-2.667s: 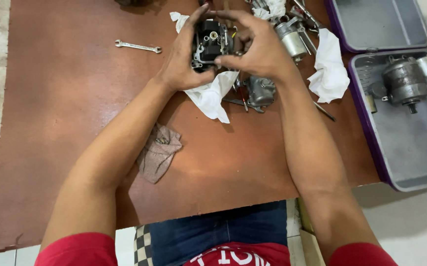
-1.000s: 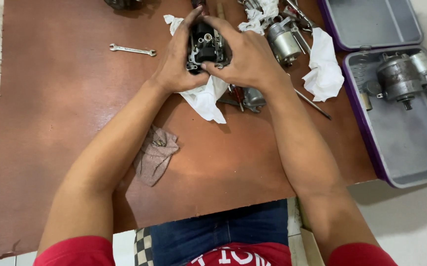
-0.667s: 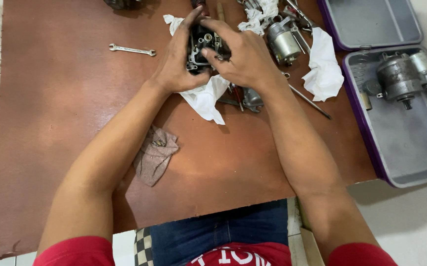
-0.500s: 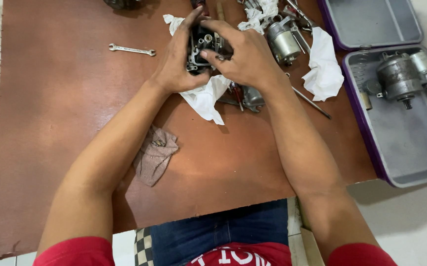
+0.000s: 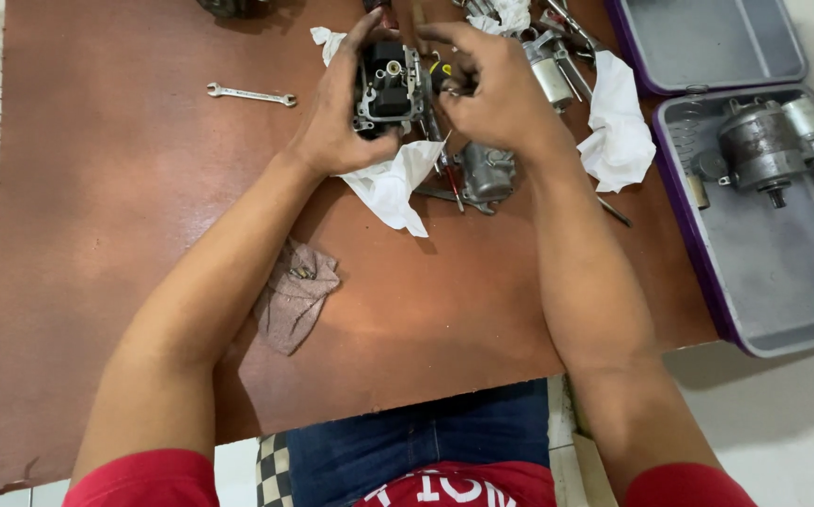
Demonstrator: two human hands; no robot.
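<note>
A brown board (image 5: 97, 235) carries a wrench (image 5: 250, 94) at its far side; nearer lies a grey rag (image 5: 296, 293), white tissue (image 5: 393, 185) beyond that rag.

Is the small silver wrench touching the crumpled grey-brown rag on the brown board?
Apart. The head view shows the small silver wrench lying near the top of the brown board, with bare board between it and the crumpled grey-brown rag lower down.

Brown board (image 5: 106, 235), small wrench (image 5: 251, 94) lying at its far left, grey rag (image 5: 296, 293) near the front edge, white tissue (image 5: 621, 127) at right, grey tray (image 5: 782, 282) off the board's right side, starter motor (image 5: 775, 143) inside the tray.
</note>
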